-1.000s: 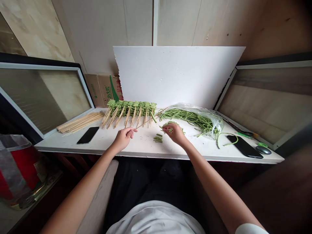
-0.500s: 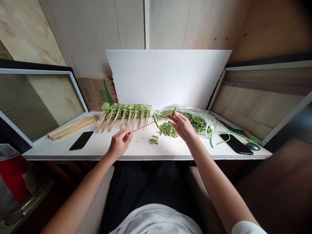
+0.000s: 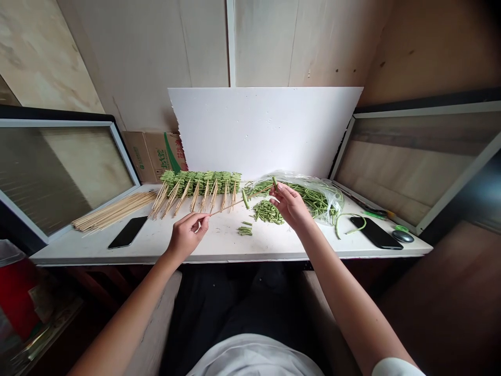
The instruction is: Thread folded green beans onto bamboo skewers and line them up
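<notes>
My left hand [image 3: 188, 234] is closed, pinching the lower end of a thin bamboo skewer [image 3: 227, 208] that slants up to the right. One cut piece of green bean [image 3: 245, 199] is threaded across the skewer. At the skewer's far end, my right hand [image 3: 289, 204] pinches another bean piece [image 3: 274, 181] between thumb and fingers; whether the tip has pierced it is too small to tell. Below the hands lie a heap of cut bean pieces [image 3: 268, 211] and a small group of pieces [image 3: 245, 231] on the white table [image 3: 219, 248].
Rows of finished bean skewers [image 3: 201, 183] are stacked at the back left, beside loose bamboo skewers [image 3: 113, 210]. A phone [image 3: 128, 232] lies in front. Long beans in a clear plastic bag [image 3: 313, 196], a second black phone [image 3: 378, 233] and a computer mouse [image 3: 403, 236] are on the right.
The camera view has shifted slightly. Both hands keep nearly the same pose, with the skewer and the bean piece still held between them.
</notes>
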`<state>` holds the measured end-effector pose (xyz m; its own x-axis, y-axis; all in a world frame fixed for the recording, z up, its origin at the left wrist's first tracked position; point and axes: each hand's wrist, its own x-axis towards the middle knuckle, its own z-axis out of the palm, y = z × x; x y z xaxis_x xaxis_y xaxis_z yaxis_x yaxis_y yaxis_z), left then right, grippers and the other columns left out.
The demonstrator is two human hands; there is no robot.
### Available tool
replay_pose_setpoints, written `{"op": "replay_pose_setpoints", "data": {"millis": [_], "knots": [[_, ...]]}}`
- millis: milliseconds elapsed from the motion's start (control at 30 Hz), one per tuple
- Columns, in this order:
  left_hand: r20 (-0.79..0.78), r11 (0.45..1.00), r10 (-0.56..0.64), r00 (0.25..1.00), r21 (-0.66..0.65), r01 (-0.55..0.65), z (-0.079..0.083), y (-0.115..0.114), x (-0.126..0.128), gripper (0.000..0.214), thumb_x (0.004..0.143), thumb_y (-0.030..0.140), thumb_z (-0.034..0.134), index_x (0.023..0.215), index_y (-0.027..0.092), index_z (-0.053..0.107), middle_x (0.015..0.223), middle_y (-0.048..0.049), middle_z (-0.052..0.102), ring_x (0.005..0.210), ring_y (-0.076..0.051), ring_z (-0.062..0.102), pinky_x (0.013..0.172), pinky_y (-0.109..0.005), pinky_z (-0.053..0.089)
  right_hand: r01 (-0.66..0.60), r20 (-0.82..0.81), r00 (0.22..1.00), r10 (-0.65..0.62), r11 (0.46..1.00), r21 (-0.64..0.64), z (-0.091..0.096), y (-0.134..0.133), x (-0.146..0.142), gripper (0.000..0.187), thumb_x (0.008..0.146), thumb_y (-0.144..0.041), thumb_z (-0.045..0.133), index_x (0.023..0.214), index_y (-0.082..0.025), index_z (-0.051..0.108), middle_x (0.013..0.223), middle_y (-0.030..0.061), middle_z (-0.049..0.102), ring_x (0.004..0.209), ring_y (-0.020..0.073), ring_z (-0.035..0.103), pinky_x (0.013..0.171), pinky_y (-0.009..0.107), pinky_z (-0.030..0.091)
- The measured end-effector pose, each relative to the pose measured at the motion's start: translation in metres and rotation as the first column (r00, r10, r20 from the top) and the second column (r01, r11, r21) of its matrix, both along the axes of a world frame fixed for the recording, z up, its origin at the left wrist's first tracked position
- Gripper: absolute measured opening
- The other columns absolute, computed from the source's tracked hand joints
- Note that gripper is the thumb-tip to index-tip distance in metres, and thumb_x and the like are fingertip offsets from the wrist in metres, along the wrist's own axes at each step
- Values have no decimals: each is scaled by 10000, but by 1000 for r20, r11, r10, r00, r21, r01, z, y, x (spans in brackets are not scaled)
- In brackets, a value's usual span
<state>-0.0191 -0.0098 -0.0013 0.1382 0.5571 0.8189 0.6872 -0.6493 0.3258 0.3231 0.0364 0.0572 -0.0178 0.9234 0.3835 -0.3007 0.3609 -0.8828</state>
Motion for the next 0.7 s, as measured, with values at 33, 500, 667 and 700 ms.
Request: {"op": "replay_pose_setpoints", "data": {"millis": [33, 500, 667, 700], "knots": [[-3, 1000, 1, 1000, 7, -1, 0, 0, 0, 222, 1013, 325, 610, 1052, 188, 780, 926, -75, 762, 679, -142, 620, 640, -249, 510, -5, -12, 1000, 5, 1000, -7, 0, 0, 0, 410, 771, -589, 850, 1009, -276, 732, 1066, 66, 753, 1076, 254, 692, 874, 365, 599], [-26, 1000, 6, 1000, 27, -6, -3, 0, 3, 200, 1022, 287, 592, 1050, 187, 763, 865, -54, 727, 622, -123, 522, 612, -248, 456, 41, -4, 999, -41, 999, 6, -2, 0, -3, 407, 747, -612, 860, 962, -284, 751, 1048, 67, 780, 1190, 291, 694, 947, 410, 593], [-27, 999, 12, 1000, 41, -11, -3, -1, 4, 205, 1023, 295, 591, 1073, 191, 761, 869, -55, 726, 622, -126, 521, 617, -252, 458, 43, -60, 997, -43, 999, -7, -1, -1, -5, 371, 746, -568, 875, 943, -273, 764, 1058, 68, 792, 1166, 276, 715, 967, 406, 588], [-25, 999, 12, 1000, 39, -11, -3, -1, 4, 208, 1023, 298, 590, 1074, 193, 762, 873, -57, 728, 624, -128, 525, 617, -252, 459, 37, -78, 996, -38, 999, -13, -1, -1, -5, 371, 743, -558, 882, 941, -266, 767, 1054, 70, 796, 1157, 273, 720, 961, 399, 589]]}}
